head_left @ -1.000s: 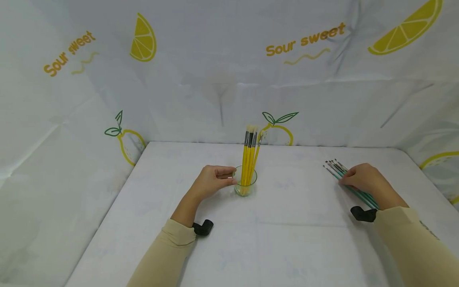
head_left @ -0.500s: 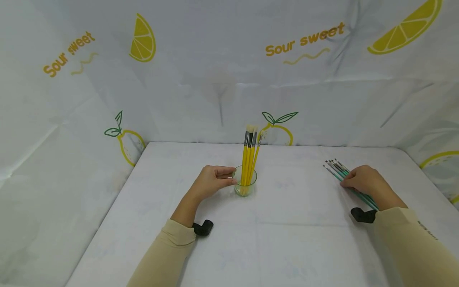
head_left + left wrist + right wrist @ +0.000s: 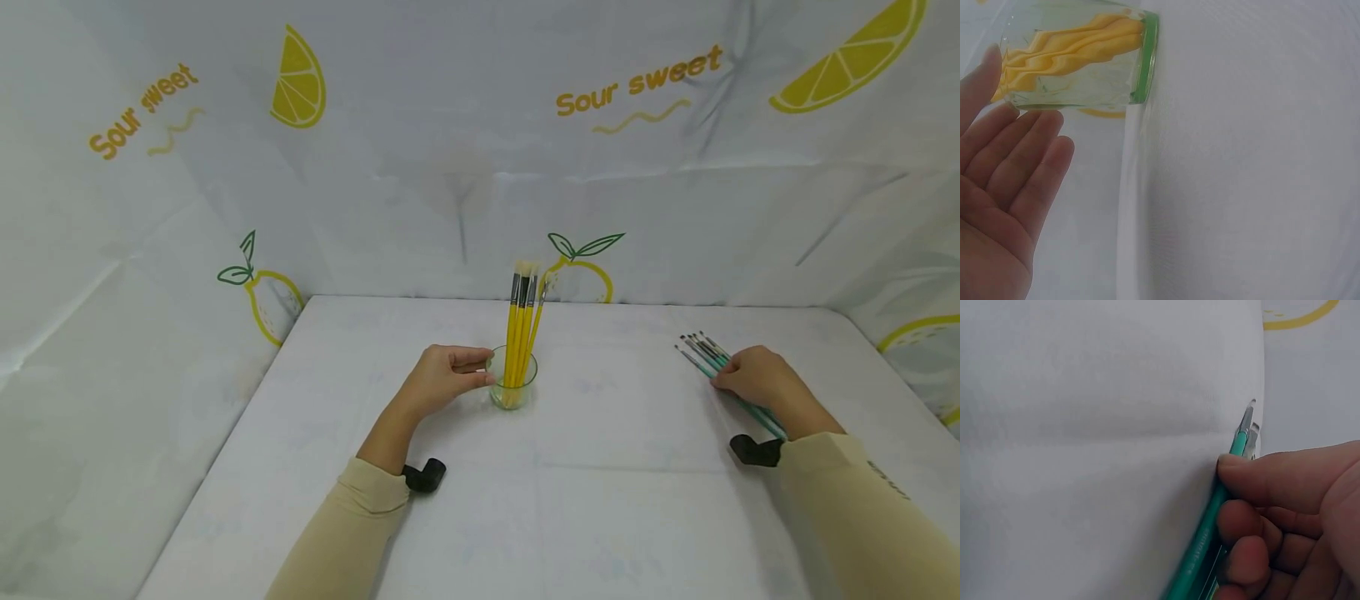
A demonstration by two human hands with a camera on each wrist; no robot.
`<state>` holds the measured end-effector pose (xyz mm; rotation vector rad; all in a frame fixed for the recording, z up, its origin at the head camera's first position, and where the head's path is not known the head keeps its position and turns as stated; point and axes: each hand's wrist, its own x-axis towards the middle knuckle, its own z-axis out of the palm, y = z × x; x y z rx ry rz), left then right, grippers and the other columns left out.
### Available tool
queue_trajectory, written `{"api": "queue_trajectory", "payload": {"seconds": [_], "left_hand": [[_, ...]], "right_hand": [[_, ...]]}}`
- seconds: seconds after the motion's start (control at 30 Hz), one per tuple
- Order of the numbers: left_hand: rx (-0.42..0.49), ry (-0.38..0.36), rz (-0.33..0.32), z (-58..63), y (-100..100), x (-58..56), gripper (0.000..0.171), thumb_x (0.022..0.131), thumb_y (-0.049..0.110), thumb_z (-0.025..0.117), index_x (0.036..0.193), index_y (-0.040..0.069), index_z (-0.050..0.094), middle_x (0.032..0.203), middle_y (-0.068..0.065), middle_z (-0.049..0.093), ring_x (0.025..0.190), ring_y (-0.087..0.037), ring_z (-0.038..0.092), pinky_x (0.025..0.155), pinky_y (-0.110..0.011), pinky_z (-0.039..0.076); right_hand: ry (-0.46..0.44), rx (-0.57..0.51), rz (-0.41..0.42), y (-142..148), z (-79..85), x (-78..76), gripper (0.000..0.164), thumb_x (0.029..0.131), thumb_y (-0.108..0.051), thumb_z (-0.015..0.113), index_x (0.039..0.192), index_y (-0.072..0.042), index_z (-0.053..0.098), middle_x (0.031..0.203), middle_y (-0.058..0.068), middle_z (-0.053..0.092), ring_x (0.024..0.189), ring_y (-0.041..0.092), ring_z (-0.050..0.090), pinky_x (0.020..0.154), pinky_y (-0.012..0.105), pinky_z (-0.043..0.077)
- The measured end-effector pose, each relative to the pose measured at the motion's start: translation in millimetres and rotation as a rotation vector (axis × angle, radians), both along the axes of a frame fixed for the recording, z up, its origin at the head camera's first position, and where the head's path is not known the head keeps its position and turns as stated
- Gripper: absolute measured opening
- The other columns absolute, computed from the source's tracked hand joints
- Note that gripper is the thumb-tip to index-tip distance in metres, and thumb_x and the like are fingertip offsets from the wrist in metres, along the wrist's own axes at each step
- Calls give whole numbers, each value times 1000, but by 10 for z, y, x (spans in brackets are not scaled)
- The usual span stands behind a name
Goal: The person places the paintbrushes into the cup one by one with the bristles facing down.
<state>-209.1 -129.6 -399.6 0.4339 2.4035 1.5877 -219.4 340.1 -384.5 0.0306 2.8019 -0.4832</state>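
A clear glass with a green base stands mid-table, holding several yellow-handled paintbrushes, bristles up. My left hand holds the glass at its left side, thumb and fingertips at the rim. In the left wrist view the thumb is by the mouth of the glass and the fingers lie along its wall. To the right, my right hand grips a bundle of thin green paintbrushes lying aslant, tips pointing away. The right wrist view shows the thumb on a green handle and curled fingers; the palm hides part of the bundle.
A white cloth covers the table. Behind it hangs a white backdrop printed with lemons and lettering. Each wrist carries a black mount, the left one and the right one just above the tabletop.
My right hand has shifted very slightly and fewer green handles show beneath its wrist. The left hand, glass and yellow brushes stay in place.
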Motion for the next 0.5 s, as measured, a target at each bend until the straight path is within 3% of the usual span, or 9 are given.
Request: {"api": "queue_trajectory", "payload": {"seconds": [0.33,0.5], "left_hand": [[-11,10,8,17,6,8,49,81,30,75,124,11,63,124,-2,64,109,-9,62,87,-28,53],[-5,15,0,14,2,9,51,80,33,75,124,12,63,125,-1,63,110,-9,61,89,-28,53]], "right_hand": [[68,-35,77,-188,37,32,23,89,-19,51,73,-3,56,69,5,49,66,20,44,54,28,34],[128,-80,68,-338,115,37,25,91,-21,44,79,-3,56,72,4,49,69,19,45,56,28,34]]}}
